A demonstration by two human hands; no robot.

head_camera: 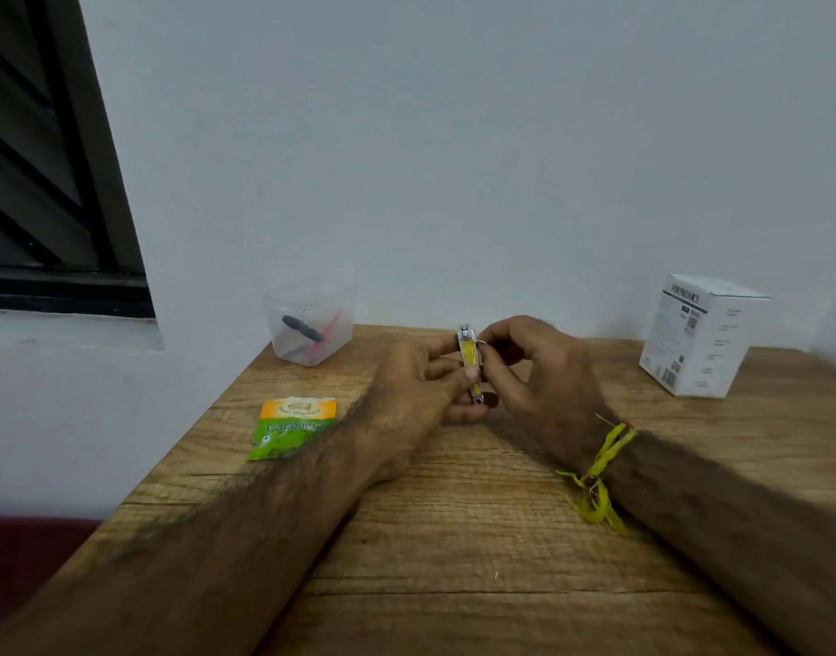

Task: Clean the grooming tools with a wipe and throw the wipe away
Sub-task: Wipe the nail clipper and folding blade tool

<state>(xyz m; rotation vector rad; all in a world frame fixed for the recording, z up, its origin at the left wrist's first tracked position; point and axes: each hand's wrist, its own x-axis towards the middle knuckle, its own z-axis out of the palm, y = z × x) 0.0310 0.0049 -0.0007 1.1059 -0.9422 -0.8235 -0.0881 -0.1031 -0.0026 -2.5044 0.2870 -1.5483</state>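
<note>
The left hand (418, 390) grips a clipper (470, 366) with curled fingers, the thumb pressing on its yellow face, and holds it upright above the middle of the surface (454, 537). The right hand (544, 371) touches the clipper from the other side, its fingertips pinching at the upper part; a yellow thread (596, 475) is tied round this wrist. A green and orange sachet (290, 426) lies flat near the left edge. A clear tub (309, 324) with a dark tool and a pink one stands at the far left corner. A white box (700, 336) stands toward the far right corner.
</note>
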